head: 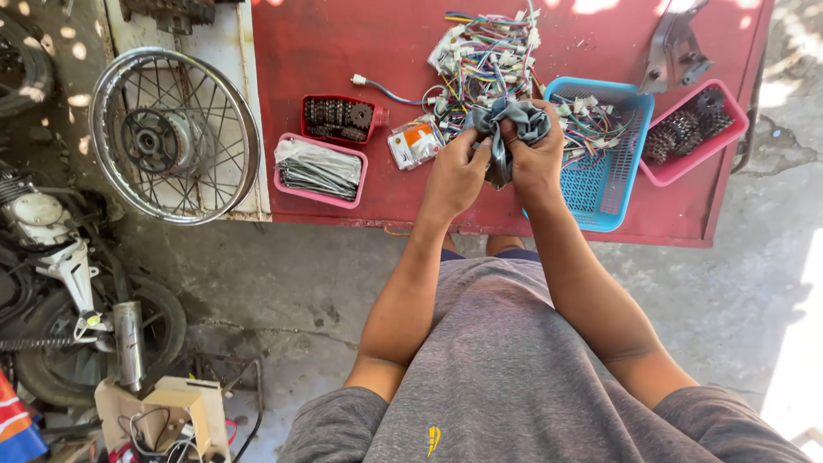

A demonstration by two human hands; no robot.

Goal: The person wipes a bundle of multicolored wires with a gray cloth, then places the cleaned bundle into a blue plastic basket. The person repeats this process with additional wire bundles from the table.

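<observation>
Both hands (497, 163) (raised) around cloth (512, 120)

Bright dappled sunlight, glare blown out at right edge, sharp focus, slight wide-angle distortion.

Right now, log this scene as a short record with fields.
left hand: grips the grey rag and a dark part inside it
right hand: closed on the same rag
table: red, holds everything below
blue basket: wires inside, right of the hands
wire bundle: beyond the hands
pink tray: grey strips
pink tray of sprockets: far right
spoked wheel: left of table
</observation>
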